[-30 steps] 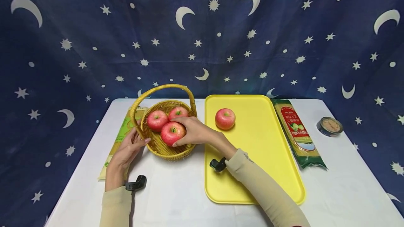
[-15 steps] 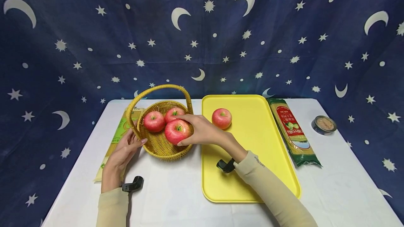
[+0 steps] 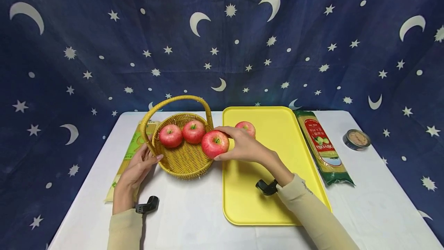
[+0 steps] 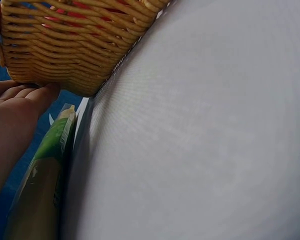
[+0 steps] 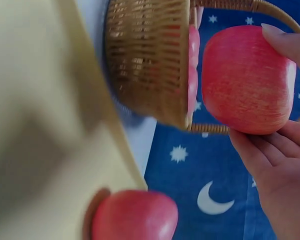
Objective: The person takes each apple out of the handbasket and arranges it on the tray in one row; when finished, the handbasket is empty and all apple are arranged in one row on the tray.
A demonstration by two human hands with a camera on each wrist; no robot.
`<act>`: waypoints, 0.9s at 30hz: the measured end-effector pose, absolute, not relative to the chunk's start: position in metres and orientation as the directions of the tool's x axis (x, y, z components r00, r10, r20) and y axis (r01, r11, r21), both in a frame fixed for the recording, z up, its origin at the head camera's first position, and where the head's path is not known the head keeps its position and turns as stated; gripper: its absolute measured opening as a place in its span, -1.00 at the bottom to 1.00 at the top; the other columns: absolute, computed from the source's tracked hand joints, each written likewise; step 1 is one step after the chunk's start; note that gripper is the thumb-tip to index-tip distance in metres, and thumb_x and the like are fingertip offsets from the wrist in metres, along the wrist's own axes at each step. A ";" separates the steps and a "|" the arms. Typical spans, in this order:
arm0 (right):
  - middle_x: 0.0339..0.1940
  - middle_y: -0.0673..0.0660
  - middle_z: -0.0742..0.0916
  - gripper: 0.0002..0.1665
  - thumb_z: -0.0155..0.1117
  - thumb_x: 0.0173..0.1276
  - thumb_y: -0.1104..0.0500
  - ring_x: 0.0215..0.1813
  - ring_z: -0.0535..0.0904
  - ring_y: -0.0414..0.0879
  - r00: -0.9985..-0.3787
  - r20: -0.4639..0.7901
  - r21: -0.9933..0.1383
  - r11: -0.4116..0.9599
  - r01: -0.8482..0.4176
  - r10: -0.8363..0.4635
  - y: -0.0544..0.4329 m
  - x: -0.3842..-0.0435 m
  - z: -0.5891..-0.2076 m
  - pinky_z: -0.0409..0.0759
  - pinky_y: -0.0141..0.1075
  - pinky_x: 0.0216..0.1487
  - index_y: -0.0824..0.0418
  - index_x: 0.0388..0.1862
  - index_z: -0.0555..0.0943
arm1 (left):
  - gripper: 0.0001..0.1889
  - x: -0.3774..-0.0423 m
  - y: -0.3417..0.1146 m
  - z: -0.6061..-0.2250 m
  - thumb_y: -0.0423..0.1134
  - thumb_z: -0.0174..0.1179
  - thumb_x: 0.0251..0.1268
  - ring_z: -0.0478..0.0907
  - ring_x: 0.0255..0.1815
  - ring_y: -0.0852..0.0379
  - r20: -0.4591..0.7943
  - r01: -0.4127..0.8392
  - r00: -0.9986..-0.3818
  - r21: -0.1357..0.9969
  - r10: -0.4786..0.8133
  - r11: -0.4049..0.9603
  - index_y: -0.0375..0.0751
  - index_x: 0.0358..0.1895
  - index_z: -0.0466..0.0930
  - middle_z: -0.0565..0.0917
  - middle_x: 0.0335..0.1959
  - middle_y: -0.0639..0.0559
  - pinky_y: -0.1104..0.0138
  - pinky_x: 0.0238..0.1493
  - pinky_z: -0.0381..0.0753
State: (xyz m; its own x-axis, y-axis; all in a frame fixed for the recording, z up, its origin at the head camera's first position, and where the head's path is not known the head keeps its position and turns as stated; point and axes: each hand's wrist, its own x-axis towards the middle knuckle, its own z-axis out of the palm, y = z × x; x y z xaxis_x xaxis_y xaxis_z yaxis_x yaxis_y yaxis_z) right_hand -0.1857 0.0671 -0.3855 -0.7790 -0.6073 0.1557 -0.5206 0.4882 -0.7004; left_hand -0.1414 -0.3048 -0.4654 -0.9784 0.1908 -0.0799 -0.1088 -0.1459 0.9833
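In the head view, my right hand [image 3: 243, 146] holds a red apple [image 3: 215, 144] between thumb and fingers, at the right rim of the wicker basket [image 3: 184, 165]. The right wrist view shows this apple [image 5: 247, 80] raised above the level of the basket rim. Two more apples, one on the left [image 3: 170, 135] and one beside it [image 3: 194, 131], lie inside the basket. My left hand [image 3: 135, 169] grips the basket's left side, thumb over the rim, fingers against the outer weave [image 4: 65, 45]. Another apple [image 3: 246, 128] sits on the yellow tray [image 3: 277, 200], partly hidden by my right hand.
Under my left arm lies a green-and-yellow noodle packet [image 3: 130, 153]. Right of the tray are a red-labelled pasta packet [image 3: 324, 147] and a small round can [image 3: 357, 139]. The basket's tall handle [image 3: 180, 97] arches over it. A starry curtain [image 3: 222, 41] hangs behind the table.
My right hand has lifted the apple from inside the basket and carried it rightward to the rim. The left hand keeps its place on the basket.
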 end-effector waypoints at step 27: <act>0.26 0.24 0.70 -0.05 0.73 0.00 0.02 0.27 0.66 0.18 -0.899 0.122 -0.721 0.584 -0.372 -0.422 0.177 -0.180 -0.395 0.64 0.09 0.31 0.27 0.36 0.55 | 0.01 -0.141 -0.304 -0.465 -0.58 0.17 0.34 -0.27 0.74 -0.03 -0.099 -0.127 -0.978 0.981 0.184 -0.144 -0.15 0.70 -0.28 -0.22 0.73 -0.15 0.46 0.54 0.20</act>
State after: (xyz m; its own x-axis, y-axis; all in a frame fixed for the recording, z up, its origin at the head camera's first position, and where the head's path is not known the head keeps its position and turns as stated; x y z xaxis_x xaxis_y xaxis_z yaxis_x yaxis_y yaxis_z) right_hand -0.1801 0.1774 -0.3953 -0.8985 -0.4216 0.1220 -0.3720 0.5842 -0.7214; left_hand -0.1408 -0.3039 -0.4650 -0.9778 0.1844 -0.0991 -0.1267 -0.1443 0.9814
